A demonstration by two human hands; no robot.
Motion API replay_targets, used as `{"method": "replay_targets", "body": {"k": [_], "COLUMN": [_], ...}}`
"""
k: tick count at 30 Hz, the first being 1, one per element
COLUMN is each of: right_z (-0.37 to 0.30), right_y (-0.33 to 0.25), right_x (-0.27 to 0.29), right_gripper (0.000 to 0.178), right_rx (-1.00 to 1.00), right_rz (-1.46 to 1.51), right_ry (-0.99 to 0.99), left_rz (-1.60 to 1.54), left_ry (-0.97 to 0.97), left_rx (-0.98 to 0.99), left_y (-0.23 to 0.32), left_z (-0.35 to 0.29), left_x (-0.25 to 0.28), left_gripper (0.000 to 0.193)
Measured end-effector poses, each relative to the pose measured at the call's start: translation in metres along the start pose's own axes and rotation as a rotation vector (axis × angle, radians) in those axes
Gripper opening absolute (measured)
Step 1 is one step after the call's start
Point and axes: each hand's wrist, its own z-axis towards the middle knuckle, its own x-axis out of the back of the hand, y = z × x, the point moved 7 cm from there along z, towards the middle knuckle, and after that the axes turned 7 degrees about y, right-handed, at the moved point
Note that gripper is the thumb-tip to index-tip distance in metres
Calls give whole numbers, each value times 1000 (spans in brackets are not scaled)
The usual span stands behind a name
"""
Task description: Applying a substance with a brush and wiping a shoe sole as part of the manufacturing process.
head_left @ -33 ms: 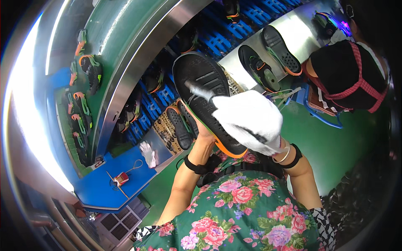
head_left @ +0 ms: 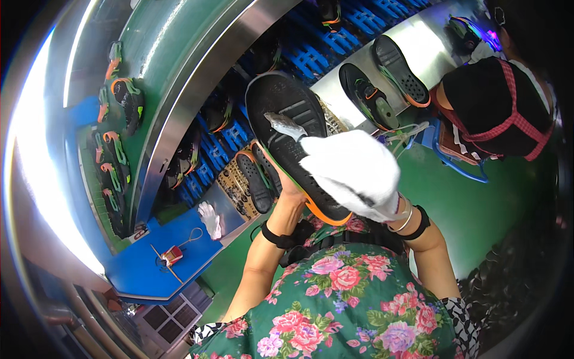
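My left hand (head_left: pixel 289 184), bare, grips a black shoe (head_left: pixel 287 99) from beneath and along its left edge; most of its fingers are hidden behind it. The shoe's black sole faces me, ridged across the upper part and dotted with small holes lower down, and an orange rim shows at the near end. Over the sole is my right hand (head_left: pixel 353 173) in a white glove, closed around a slim tool (head_left: pixel 286 125). Its pale grey, pointed tip lies against the ridged part; I cannot make out its exact kind.
Several shoes lie on the curved green conveyor (head_left: pixel 161 36) at left. Two shoes (head_left: pixel 400 69) rest on a metal ledge near a co-worker (head_left: pixel 496 107) at right. A white glove (head_left: pixel 210 220) and a small red object (head_left: pixel 172 256) lie by the blue table (head_left: pixel 143 269).
The tool's pale tip, blurred before, shows sharply now and sits slightly lower on the sole. My gloved right hand has shifted a little to the left; the shoe barely moved.
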Motion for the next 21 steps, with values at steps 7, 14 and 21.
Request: {"method": "replay_targets", "body": {"k": [7, 14, 21], "right_z": [-6, -12, -15], "right_y": [8, 5, 15], "right_x": [-5, -16, -11], "right_gripper": [28, 33, 30], "right_rx": [-61, -33, -116], "right_rz": [126, 47, 62], "right_ry": [-7, -103, -82], "left_rz": [-100, -123, -115], "left_ry": [-19, -435, -335], "left_rx": [99, 228, 209], "left_y": [5, 5, 17], "left_z": [-3, -6, -6], "left_x": [-33, -74, -83], "left_gripper": [109, 124, 101]}}
